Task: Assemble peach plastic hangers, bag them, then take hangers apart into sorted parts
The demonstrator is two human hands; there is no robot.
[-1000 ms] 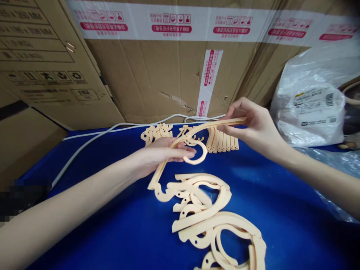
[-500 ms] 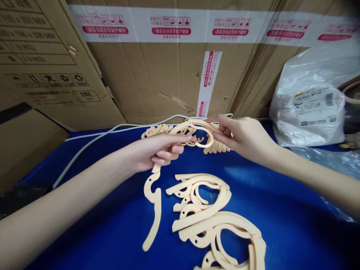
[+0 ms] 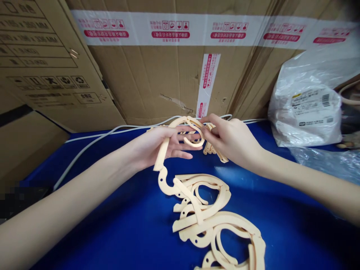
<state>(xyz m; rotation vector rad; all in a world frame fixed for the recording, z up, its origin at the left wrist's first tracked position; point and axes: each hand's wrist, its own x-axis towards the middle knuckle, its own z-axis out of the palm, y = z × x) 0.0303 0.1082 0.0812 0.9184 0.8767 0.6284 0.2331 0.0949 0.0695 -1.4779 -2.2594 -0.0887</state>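
Observation:
A beige folding hanger (image 3: pixel 161 155) is held up over the blue tabletop between my two hands. My left hand (image 3: pixel 165 146) has its thumb across the left arm of the hanger; its other fingers stretch out behind the curved hook. My right hand (image 3: pixel 227 137) pinches the hanger near its top joint, the right arm running down under the palm. From the left arm hangs a jointed lower piece (image 3: pixel 165 182), its end lying over a folded hanger (image 3: pixel 222 198) on the table. Another folded hanger (image 3: pixel 239 221) lies nearer, partly cut off by the frame.
Behind my hands, more beige hangers (image 3: pixel 209 148) lie in a row, partly hidden. A white cable (image 3: pixel 112 131) runs along the back of the blue tabletop (image 3: pixel 112 225). Cardboard boxes (image 3: pixel 157 75) stand behind, and a clear plastic bag (image 3: pixel 306 108) sits at the right.
My left hand's fingers have spread out behind the hook. The hanger's dangling lower piece has swung right, over the folded hanger. My right hand has shifted slightly left.

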